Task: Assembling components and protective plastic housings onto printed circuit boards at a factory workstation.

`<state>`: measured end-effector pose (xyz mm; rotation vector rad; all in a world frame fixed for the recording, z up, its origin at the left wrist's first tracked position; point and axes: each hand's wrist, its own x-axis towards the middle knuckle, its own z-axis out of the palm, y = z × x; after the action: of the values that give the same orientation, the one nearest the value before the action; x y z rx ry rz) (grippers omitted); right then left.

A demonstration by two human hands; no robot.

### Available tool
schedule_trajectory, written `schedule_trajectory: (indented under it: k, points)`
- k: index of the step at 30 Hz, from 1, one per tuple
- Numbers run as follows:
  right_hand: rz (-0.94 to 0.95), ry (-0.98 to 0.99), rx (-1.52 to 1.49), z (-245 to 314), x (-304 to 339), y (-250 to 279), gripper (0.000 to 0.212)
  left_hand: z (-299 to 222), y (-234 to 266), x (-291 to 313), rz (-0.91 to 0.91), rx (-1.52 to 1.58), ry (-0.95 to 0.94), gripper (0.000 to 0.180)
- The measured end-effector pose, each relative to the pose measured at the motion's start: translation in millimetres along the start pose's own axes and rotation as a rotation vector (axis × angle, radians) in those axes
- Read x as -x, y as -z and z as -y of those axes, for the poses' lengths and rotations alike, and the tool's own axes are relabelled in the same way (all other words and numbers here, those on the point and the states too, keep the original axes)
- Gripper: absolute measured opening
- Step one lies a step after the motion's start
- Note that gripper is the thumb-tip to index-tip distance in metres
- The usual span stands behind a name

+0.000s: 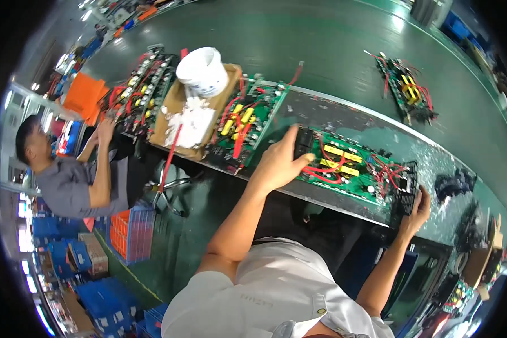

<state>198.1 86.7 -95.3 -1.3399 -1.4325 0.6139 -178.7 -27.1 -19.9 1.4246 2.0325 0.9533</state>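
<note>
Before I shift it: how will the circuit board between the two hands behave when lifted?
The circuit board will probably stay stiff, being a flat panel. Its looped red wires may flop or snag. The exposed yellow components could be damaged if bumped.

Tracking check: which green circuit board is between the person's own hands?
The board with black pieces at its ends, left hand at one, right hand at the other; neither touches the other boards.

You wear a matt cloth shirt (276,281); the circuit board (353,179) before you looks rough, the bucket (201,72) smooth, glossy plastic.
</note>
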Motion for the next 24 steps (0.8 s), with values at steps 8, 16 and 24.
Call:
schedule_trajectory:
  k: [8,16,24]
  points:
    - [0.05,0.041,0.028,-2.5,-0.9,5.8,0.034,7.9,11.4,-25.0,0.275,-0.121,-0.065,0.086]
    - [0.043,0.033,0.052,3.8,-0.7,5.2,0.035,-2.3,1.8,-44.0,0.306,-0.231,0.08,0.086]
    - [0.05,0.06,0.066,4.3,0.2,3.5,0.034,-3.3,6.5,-41.3,0.244,-0.201,0.035,0.073]
